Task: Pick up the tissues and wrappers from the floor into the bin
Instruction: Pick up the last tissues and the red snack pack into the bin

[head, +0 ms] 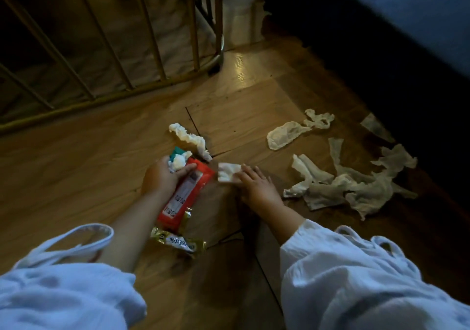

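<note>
**Litter half gathered on a wooden floor**

The person kneels over the wooden floor (106, 167), both pale blue sleeves low in the view. The left hand (162, 177) curls round a bundle: a red wrapper (189, 189) that hangs down past the wrist, a teal scrap (177, 151) and a crumpled white tissue (179, 163) at the fingertips. A gold wrapper (178, 243) shows just below the red one; whether it is held or lies on the floor cannot be told.

The right hand (255, 186) stretches forward with fairly straight fingers, whose tips rest on the edge of a small white piece (227, 173) lying flat on the boards.

A twisted tissue (190, 139) lies just beyond both hands. To the right sit a flattened tissue (284, 133), a ragged strip (320, 118) and a larger heap of tissues (356, 184), near a dark edge under blue fabric (407, 11). A barred wooden railing (101, 50) stands at the upper left.
</note>
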A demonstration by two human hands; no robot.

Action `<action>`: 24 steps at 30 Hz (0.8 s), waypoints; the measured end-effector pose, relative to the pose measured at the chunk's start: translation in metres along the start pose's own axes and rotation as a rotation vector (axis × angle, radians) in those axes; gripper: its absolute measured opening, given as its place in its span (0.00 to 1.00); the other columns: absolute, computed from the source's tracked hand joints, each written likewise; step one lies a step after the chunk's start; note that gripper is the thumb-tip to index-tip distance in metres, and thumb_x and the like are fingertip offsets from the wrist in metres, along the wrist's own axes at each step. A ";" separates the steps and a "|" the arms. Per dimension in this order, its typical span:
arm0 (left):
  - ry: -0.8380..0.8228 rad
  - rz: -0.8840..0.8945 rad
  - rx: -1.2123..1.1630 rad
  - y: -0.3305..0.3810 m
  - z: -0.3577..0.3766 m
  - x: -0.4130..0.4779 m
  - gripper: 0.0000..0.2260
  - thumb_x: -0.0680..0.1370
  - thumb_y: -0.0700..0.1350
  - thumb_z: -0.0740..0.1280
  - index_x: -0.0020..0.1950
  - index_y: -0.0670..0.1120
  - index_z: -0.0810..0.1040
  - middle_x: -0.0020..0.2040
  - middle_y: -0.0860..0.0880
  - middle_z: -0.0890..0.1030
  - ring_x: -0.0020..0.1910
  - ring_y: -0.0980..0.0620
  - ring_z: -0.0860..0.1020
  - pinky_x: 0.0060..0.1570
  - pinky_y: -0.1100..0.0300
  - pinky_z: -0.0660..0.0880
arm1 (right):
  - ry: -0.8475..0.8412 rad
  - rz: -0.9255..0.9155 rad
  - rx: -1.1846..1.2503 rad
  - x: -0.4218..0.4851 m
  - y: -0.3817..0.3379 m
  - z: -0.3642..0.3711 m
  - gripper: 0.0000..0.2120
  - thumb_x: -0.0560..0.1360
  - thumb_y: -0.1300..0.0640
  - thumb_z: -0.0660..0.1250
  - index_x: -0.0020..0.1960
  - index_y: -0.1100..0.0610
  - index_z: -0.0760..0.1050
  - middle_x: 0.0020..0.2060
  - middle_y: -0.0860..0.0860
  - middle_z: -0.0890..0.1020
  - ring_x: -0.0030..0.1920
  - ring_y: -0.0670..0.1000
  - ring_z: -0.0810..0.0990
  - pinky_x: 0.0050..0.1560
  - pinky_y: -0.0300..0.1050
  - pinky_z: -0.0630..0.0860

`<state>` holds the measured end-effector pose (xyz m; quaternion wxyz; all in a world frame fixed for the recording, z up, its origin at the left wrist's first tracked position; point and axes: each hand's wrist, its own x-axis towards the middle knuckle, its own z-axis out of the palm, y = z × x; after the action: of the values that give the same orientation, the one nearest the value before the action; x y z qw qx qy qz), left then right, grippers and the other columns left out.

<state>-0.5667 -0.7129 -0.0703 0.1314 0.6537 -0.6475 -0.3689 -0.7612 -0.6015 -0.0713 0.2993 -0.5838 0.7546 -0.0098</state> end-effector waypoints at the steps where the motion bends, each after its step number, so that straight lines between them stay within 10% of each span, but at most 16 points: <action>1: 0.011 0.015 0.005 0.007 -0.001 0.006 0.23 0.69 0.62 0.68 0.47 0.42 0.74 0.47 0.43 0.79 0.44 0.44 0.77 0.40 0.54 0.70 | 0.054 -0.020 0.003 -0.005 0.000 0.002 0.25 0.77 0.59 0.61 0.72 0.50 0.59 0.75 0.50 0.57 0.75 0.55 0.53 0.73 0.55 0.57; 4: 0.037 0.115 0.048 0.026 -0.003 0.027 0.22 0.70 0.57 0.70 0.52 0.41 0.74 0.55 0.44 0.73 0.47 0.49 0.71 0.41 0.60 0.68 | 0.241 -0.123 0.033 -0.027 0.007 0.019 0.20 0.74 0.62 0.65 0.65 0.54 0.69 0.64 0.52 0.72 0.63 0.52 0.71 0.59 0.45 0.72; 9: -0.139 0.231 0.210 0.043 0.005 0.050 0.37 0.70 0.55 0.72 0.72 0.39 0.63 0.74 0.43 0.61 0.72 0.45 0.61 0.71 0.54 0.58 | 0.384 -0.157 0.231 -0.051 0.019 0.034 0.06 0.71 0.63 0.69 0.47 0.59 0.77 0.46 0.54 0.78 0.42 0.50 0.76 0.40 0.42 0.70; 14: -0.092 0.192 0.292 0.046 0.012 0.047 0.33 0.71 0.57 0.70 0.69 0.41 0.67 0.69 0.40 0.68 0.68 0.41 0.65 0.65 0.50 0.64 | 0.313 -0.265 0.311 -0.061 -0.011 0.036 0.21 0.73 0.66 0.64 0.65 0.56 0.71 0.63 0.53 0.72 0.59 0.51 0.74 0.55 0.37 0.71; 17: -0.087 0.118 0.162 0.037 0.010 0.045 0.31 0.71 0.55 0.71 0.68 0.45 0.66 0.66 0.41 0.72 0.62 0.43 0.71 0.57 0.51 0.69 | 0.279 -0.425 0.210 -0.056 -0.046 0.040 0.20 0.72 0.69 0.62 0.63 0.58 0.74 0.63 0.58 0.72 0.60 0.58 0.73 0.59 0.51 0.74; 24: -0.143 0.090 -0.096 0.031 0.003 0.033 0.29 0.69 0.59 0.70 0.66 0.58 0.63 0.64 0.45 0.71 0.52 0.49 0.73 0.44 0.54 0.72 | 0.014 -0.359 -0.006 -0.047 -0.100 0.078 0.24 0.75 0.45 0.61 0.66 0.54 0.64 0.64 0.58 0.65 0.61 0.60 0.65 0.59 0.55 0.66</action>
<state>-0.5955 -0.7476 -0.0623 0.1327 0.5889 -0.6656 -0.4388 -0.6310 -0.5659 -0.0781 0.2858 -0.7099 0.6404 -0.0649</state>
